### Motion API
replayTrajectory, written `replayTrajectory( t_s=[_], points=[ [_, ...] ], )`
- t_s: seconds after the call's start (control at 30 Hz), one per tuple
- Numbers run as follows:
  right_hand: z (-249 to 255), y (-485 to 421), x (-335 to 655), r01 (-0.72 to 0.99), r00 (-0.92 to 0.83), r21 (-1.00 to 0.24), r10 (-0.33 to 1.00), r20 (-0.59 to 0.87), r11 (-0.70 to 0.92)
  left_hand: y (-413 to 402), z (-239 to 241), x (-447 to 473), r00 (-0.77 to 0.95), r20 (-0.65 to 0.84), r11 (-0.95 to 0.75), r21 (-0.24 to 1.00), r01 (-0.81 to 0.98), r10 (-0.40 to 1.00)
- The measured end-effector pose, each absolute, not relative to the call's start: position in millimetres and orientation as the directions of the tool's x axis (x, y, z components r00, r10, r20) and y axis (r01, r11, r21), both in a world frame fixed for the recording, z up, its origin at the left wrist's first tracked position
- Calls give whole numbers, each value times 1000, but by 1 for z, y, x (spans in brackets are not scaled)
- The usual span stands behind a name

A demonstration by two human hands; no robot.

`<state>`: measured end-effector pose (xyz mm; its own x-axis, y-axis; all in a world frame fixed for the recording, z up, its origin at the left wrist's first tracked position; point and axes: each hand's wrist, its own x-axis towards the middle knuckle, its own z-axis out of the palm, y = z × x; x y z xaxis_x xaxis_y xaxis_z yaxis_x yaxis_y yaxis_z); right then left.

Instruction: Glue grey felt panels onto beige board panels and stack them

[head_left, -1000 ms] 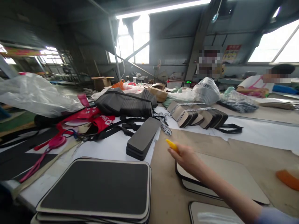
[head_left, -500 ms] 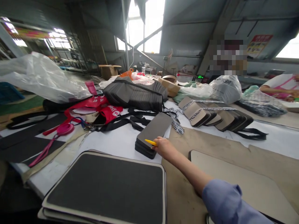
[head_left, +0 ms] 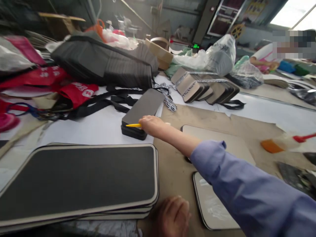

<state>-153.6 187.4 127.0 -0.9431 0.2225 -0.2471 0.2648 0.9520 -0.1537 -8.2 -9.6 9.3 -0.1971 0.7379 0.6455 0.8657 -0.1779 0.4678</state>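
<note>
My right hand [head_left: 151, 125], reaching in from the right in a blue sleeve, is closed around a slim yellow tapered tool [head_left: 133, 125]. Its fingers are at the near right edge of a small stack of grey rounded pads [head_left: 145, 104]; whether they grip a pad is hidden. At the bottom middle, my left hand [head_left: 174, 215] appears with curled fingers, somewhat blurred, over brown paper [head_left: 170, 164]. To its left lies a stack of large dark panels with pale borders [head_left: 81, 184]. Right of it is a pale panel with wet-looking white smears [head_left: 217, 207].
Another pale panel [head_left: 222, 140] lies beyond my right forearm. A bottle with orange liquid [head_left: 274, 144] is at the right. Behind are a strapped grey bundle [head_left: 103, 62], a bundle of beige pads [head_left: 195, 89], black straps [head_left: 98, 105] and red fabric [head_left: 76, 93]. A person [head_left: 266, 54] works at far right.
The view has turned right and down. My left hand, the smeared panel and the bottle have come into view. My right hand stays at the small stack with the yellow tool.
</note>
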Motion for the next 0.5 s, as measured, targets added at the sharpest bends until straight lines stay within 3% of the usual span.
replayTrajectory(
  t_s=[0.17,0.5],
  points=[
    [135,188,-157,209,-941,-127,165,-294,970,-10,22,-12,-201,652,-194,481,855,732],
    [120,191,-161,130,-963,-109,100,-249,985,-12,13,-12,-135,627,-212,447,869,767]
  ],
)
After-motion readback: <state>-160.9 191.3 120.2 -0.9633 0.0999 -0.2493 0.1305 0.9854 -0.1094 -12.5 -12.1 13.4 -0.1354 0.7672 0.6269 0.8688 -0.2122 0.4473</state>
